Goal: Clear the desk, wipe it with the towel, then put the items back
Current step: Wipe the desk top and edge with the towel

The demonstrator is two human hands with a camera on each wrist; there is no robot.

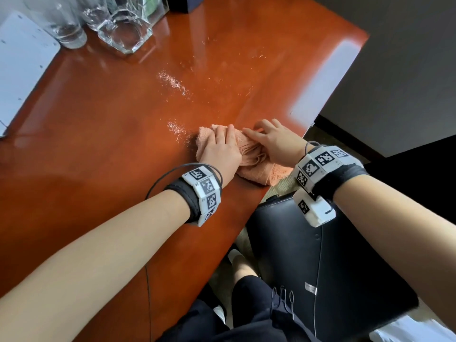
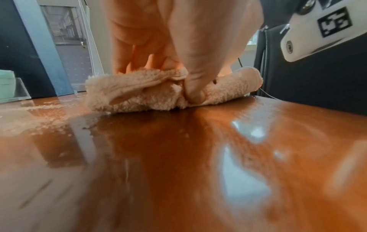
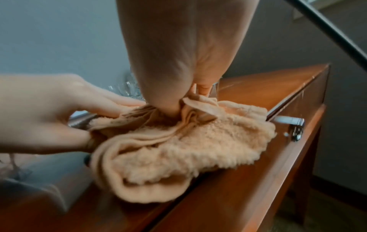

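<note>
A peach terry towel [image 1: 261, 172] lies bunched on the glossy red-brown desk [image 1: 111, 119], close to its front edge and partly over it. My left hand [image 1: 219, 146] lies on the towel's left part, fingers on top. In the left wrist view its thumb digs into the towel [image 2: 139, 94], fabric bunched between thumb and fingers. My right hand [image 1: 271, 141] holds the right part. The right wrist view shows the right hand [image 3: 178, 62] pinching gathered folds of the towel [image 3: 178, 149], with the left hand [image 3: 49, 109] beside it.
White crumbs [image 1: 172, 81] streak the desk beyond the towel, with more [image 1: 176, 129] just left of it. Drinking glasses [image 1: 69, 25] and a square glass vessel [image 1: 123, 30] stand far left by a white pad [image 1: 19, 60]. A black chair [image 1: 308, 243] is below the desk edge.
</note>
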